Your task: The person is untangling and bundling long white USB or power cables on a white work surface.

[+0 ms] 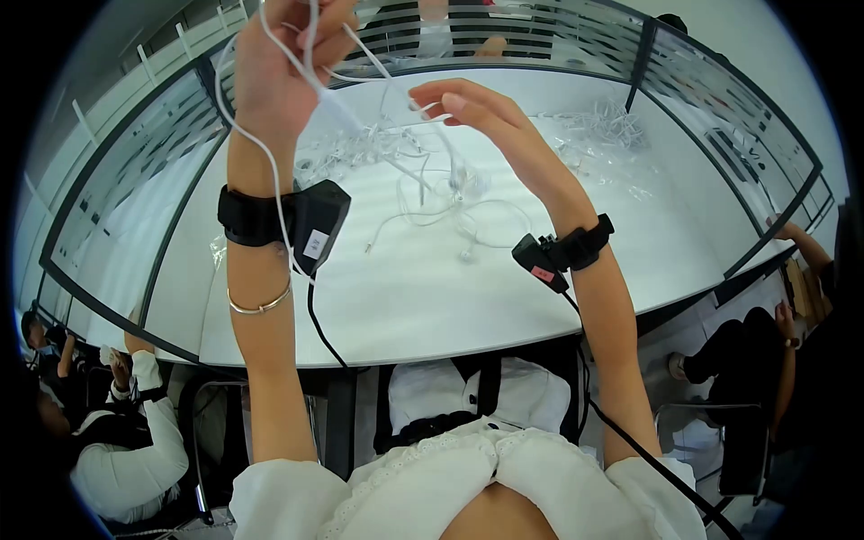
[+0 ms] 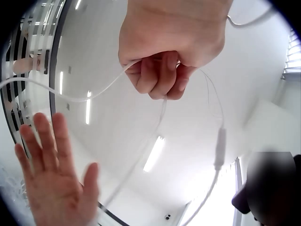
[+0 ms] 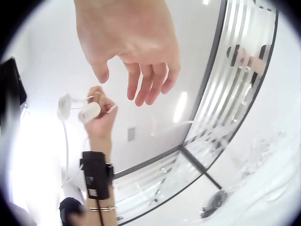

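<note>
My left hand (image 1: 281, 83) is raised high over the left part of the table and grips a white earphone cable (image 2: 220, 146). In the left wrist view its fingers curl round the thin wires, and strands hang below the fist. Two thin wires meet at a slim joint there. Whitish rounded pieces (image 3: 89, 113) show by the left hand in the right wrist view. My right hand (image 1: 481, 108) is held up to the right of the hanging strands, fingers extended and loosely bent, with nothing in its grasp.
More white cables (image 1: 418, 216) lie loose mid-table. Piles of cables in clear plastic stand at the back left (image 1: 360, 148) and back right (image 1: 612, 130). A framed glass partition (image 1: 639, 63) rims the white table (image 1: 432, 315). Other people sit at both sides.
</note>
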Available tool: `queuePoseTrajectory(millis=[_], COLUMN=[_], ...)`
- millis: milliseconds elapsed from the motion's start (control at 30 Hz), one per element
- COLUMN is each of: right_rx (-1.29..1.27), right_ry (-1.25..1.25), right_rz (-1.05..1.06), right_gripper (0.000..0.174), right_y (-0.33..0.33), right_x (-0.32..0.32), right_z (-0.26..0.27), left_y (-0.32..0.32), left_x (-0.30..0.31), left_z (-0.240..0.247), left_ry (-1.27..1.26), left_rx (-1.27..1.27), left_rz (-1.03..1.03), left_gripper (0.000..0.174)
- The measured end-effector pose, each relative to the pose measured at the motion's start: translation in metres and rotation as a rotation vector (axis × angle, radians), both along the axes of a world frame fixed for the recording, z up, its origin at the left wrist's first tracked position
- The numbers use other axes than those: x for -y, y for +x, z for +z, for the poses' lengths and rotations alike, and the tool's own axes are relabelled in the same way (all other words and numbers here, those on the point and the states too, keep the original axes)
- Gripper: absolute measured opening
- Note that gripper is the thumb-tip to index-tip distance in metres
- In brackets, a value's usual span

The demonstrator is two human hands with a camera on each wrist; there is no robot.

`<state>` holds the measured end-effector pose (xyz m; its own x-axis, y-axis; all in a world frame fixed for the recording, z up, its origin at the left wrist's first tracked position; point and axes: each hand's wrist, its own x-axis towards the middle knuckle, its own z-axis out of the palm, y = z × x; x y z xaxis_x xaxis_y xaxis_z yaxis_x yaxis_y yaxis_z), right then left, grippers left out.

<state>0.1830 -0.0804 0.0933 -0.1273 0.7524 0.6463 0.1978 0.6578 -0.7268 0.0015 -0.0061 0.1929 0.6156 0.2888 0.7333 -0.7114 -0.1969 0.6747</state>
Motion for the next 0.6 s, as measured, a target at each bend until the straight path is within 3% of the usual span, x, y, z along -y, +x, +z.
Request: queuePoseTrajectory(millis=[67,133,167,267,400,433,600], right_rx=[-0.027,0.03,0.058,-0.046,-0.051,-0.072,-0.156], right_ry=[-0.004,0.007,0.014,-0.084,-0.102,-0.055,-0.212], right_rz=[0.121,0.155,0.172,0.269,0.225,0.237,0.145], right_gripper=[0.043,0.039,0.038,0.025,0.023,0.023,0.031], right_y=[-0.009,-0.02,-0.025,-0.036,-0.032,-0.031,-0.025], right_x=[0.012,0.023,0.025,0.025,0.018,0.015,0.023], right_z=[0.011,0.018,0.019,0.017,0.016,0.014,0.014], left_y=[0.004,0.005,0.007,0.013,0.006,0.007,-0.01], left_x=[0.005,0.018,0.006,0.012,0.015,0.008,-0.005], left_z=[0.001,0.002,-0.003,-0.011,-0.01,-0.017,-0.019], left_ry=[-0.013,-0.064,-0.041,-0.065,-0.211,-0.169,-0.242], left_rx=[-0.086,-0.167,-0.144,-0.072,-0.102,-0.011,-0.038], left_rz=[0.057,0.168,0.067,0.173,-0.042,-0.12,-0.157], left_gripper=[0.034,0.034,0.034,0.032,0.029,0.026,0.021])
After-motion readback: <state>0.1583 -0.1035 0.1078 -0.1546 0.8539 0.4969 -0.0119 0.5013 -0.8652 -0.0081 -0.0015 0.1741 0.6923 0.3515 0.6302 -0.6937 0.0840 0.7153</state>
